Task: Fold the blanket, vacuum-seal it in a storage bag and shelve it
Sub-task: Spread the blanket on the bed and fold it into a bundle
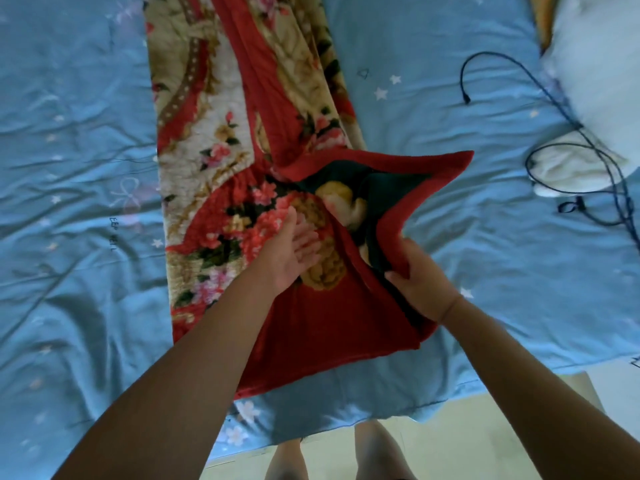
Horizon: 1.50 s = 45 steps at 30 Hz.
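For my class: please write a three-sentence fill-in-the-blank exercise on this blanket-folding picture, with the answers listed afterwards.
The blanket lies on a ____ bed sheet.
The right hand grips the blanket's ____ border.
Resting flat on the blanket is the person's ____.
Missing words: blue; red; left hand.

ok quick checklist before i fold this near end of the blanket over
1. Right hand grips the lifted red edge: ok.
2. Left hand lies flat on the blanket, fingers straight, holding it down: ok.
3. Strip lies smooth: not ok, its right side is bunched and the near corner is turned up.
4. Black cable lies apart from the blanket, to the right on the bed sheet: ok.
5. Far end squared off: cannot tell, it runs out of the top of the view.
6. Storage bag at hand: cannot tell, none in view.
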Each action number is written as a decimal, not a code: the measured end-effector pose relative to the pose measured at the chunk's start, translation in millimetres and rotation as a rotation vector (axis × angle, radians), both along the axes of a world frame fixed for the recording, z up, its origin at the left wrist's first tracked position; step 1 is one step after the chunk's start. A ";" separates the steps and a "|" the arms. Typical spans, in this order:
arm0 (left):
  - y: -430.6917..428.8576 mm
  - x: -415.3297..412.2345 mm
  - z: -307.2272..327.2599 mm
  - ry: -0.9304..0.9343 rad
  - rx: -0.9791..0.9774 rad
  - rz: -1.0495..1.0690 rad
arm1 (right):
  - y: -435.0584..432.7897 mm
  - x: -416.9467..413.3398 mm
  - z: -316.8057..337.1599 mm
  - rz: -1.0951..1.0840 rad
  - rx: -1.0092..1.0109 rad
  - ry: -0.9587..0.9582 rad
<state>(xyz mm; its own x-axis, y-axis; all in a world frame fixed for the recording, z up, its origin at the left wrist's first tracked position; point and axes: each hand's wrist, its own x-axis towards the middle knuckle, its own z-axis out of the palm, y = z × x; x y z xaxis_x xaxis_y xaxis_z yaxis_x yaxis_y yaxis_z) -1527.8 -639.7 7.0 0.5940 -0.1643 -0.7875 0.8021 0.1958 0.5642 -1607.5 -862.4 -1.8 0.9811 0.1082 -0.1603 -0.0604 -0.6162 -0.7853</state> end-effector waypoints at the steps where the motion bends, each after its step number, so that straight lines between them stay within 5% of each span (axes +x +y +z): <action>1: 7.4 0.1 1.4 0.018 -0.005 0.032 | 12.6 -7.7 -0.7 0.256 -0.261 -0.041; 3: 33.7 -2.7 -5.3 0.054 -0.029 0.133 | 28.9 -26.5 -13.0 0.801 -0.710 0.140; 5: 67.8 -17.0 -20.0 0.100 -0.005 0.152 | 26.2 -47.2 -35.3 0.922 -0.809 0.430; 8: 104.1 -52.8 -49.6 0.215 0.185 0.043 | 5.4 -67.9 -61.7 0.500 -0.480 0.611; 10: 109.8 -74.7 -64.6 0.239 0.270 -0.050 | -1.4 -76.6 -72.6 0.084 -0.233 0.524; 13: 102.2 -85.5 -73.2 0.187 0.400 -0.108 | -6.9 -80.8 -81.5 -0.468 -0.302 0.342; 16: 93.0 -81.0 -75.6 0.151 0.516 -0.163 | -12.8 -75.3 -85.2 -0.866 -0.285 0.595; 21: 56.5 -46.4 -13.5 -0.298 0.623 -0.337 | -22.7 -80.9 -111.9 -0.928 -0.025 0.742; 24: 40.1 -28.1 74.3 -0.722 0.511 -0.363 | -49.7 -94.9 -171.7 -0.944 0.011 0.704; 26: 60.0 -43.2 109.2 -0.822 0.435 -0.306 | -38.5 -88.4 -149.6 -0.967 0.079 0.685; 30: 150.0 -120.0 62.6 -0.513 0.625 0.018 | -2.0 -74.5 -94.2 -0.876 0.091 0.700; 35: 235.4 -184.0 -70.1 -0.034 0.933 0.022 | 12.8 -79.9 -126.0 -0.713 -0.024 0.708; 45: 240.2 -130.3 -107.3 -0.030 0.943 -0.080 | 19.8 -62.9 -104.8 -0.543 -0.049 0.676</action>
